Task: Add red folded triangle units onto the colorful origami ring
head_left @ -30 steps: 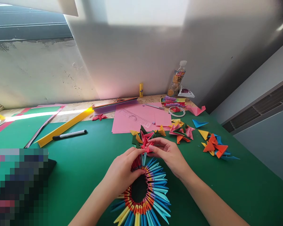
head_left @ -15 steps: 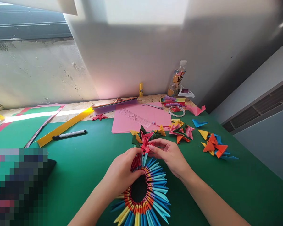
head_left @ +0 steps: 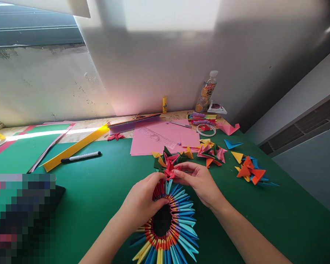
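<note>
A ring of folded paper pieces (head_left: 185,223), blue, yellow, orange and red, lies on the green tabletop. My left hand (head_left: 143,200) grips its upper left side, thumb inside the hole and fingers over the red outer pieces. Just beyond the ring, my right hand (head_left: 199,181) pinches at a red folded paper piece (head_left: 169,171) with thumb and forefinger; the exact contact is partly hidden. Behind that piece sits a pile of green, yellow and pink folded pieces (head_left: 166,157). Another mixed pile (head_left: 213,151) lies a little to the right.
Orange, yellow and blue folded pieces (head_left: 251,171) lie farther right. Pink sheets (head_left: 143,146) carry a clear ruler (head_left: 158,138). A marker (head_left: 81,157) and yellow paper strip (head_left: 75,148) are left. A glue stick (head_left: 164,105), bottle (head_left: 206,91) and tape roll (head_left: 206,134) stand behind.
</note>
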A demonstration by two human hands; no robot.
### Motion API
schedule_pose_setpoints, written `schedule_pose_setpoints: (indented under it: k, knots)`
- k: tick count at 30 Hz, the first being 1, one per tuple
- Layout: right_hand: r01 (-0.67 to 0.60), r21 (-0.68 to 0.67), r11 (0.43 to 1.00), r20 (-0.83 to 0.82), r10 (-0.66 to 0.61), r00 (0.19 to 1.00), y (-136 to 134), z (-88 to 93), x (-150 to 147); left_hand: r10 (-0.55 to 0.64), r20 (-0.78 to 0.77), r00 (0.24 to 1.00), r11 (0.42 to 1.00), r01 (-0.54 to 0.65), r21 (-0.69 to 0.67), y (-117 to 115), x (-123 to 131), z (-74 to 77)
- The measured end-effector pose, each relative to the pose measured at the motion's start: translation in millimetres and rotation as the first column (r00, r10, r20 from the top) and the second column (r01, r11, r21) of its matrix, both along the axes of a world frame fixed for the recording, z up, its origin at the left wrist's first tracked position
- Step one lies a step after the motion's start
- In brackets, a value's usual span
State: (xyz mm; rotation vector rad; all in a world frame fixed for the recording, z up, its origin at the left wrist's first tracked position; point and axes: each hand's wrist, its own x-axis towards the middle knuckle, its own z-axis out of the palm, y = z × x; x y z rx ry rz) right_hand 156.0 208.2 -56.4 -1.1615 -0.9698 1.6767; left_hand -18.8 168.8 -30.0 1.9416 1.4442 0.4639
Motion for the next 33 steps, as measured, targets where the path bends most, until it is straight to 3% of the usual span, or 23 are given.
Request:
schedule_pose_setpoints:
  k: [33]
  knots:
    - [-0.017,0.023,1.0,0.007,0.017,1.0,0.2,2.1,0.8,-0.079,-0.063,0.995,0.995,0.083,0.057,-0.7,-1.3,1.5]
